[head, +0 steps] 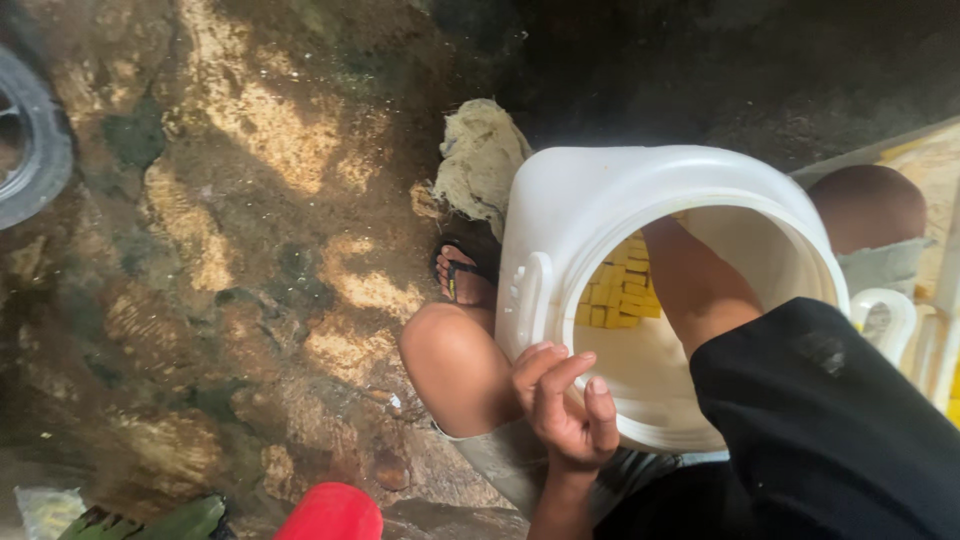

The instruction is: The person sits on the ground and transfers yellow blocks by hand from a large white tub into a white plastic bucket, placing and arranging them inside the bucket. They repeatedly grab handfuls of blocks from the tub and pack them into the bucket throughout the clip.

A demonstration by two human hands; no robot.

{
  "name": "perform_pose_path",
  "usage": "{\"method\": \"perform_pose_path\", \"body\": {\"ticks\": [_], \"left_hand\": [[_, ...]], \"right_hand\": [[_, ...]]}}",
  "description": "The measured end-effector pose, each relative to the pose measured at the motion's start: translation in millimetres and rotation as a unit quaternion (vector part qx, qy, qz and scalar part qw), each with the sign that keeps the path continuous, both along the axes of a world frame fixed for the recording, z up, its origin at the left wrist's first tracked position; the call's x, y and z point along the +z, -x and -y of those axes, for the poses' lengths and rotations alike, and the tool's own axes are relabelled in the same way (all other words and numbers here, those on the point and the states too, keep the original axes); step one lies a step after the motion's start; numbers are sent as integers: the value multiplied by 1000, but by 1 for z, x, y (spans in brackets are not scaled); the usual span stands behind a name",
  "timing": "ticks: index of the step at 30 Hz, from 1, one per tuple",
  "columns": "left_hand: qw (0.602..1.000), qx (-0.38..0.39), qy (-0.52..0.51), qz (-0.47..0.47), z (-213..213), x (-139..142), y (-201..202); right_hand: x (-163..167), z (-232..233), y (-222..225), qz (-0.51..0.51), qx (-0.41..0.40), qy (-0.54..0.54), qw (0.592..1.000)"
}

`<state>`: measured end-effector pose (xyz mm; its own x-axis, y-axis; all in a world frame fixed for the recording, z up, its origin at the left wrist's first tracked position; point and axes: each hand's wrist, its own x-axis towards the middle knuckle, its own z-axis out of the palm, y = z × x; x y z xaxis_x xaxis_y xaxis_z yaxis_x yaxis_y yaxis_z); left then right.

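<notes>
The left hand (568,405) grips the near rim of a big white plastic bucket (600,200), fingers curled over the lip and closed on it. The bucket lies tipped on its side, wedged between the person's knees, its round mouth facing up toward the camera. The right arm (695,285) goes straight down through the mouth; the right hand is out of sight inside, so whether it holds anything cannot be told. The arm fills the right part of the opening, while the left part is open down to the wall, where yellow blocks (620,290) show through the plastic. A moulded handle (530,295) sits on the bucket's left side, just beside the left knee (450,360). A black sleeve (830,420) covers the upper right arm and hides the rim's lower right stretch.

Past the left knee, a foot in a black sandal (462,272) rests on the ground, and a dirty rag (482,155) lies behind it, touching the bucket's far side. The ground is rough, mottled stone (230,230) with patches of sunlight, open to the left. A tyre (35,140) is at the far left edge, a red object (330,512) at the bottom, and a white plastic chair (915,330) close on the right.
</notes>
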<state>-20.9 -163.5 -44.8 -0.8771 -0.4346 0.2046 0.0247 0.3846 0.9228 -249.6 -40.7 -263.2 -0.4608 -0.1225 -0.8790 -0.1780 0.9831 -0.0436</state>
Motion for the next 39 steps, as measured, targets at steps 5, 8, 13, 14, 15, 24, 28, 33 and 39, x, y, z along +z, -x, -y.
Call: {"method": "perform_pose_path", "body": {"ticks": [5, 8, 13, 14, 15, 24, 28, 33, 39], "left_hand": [[1000, -7, 12, 17, 0, 2, 0], [1000, -1, 12, 2, 0, 1, 2], [1000, 1, 7, 0, -2, 1, 2], [1000, 6, 9, -4, -2, 1, 2], [1000, 7, 8, -3, -1, 1, 2], [1000, 6, -1, -1, -2, 4, 1], [1000, 7, -1, 0, -1, 3, 1], [1000, 6, -3, 1, -3, 3, 1], [1000, 5, 4, -4, -2, 3, 1]], "right_hand": [[1, 6, 1, 10, -6, -1, 1000], [3, 3, -7, 15, -4, 3, 1000], [1, 14, -29, 30, 26, 24, 999], [0, 21, -32, 34, 32, 32, 998], [-2, 29, -34, 38, 36, 35, 998], [-3, 64, -44, 37, 55, 49, 997], [2, 62, -57, 40, 58, 54, 996], [5, 59, -67, 46, 54, 55, 996], [2, 58, -57, 45, 58, 56, 996]]}}
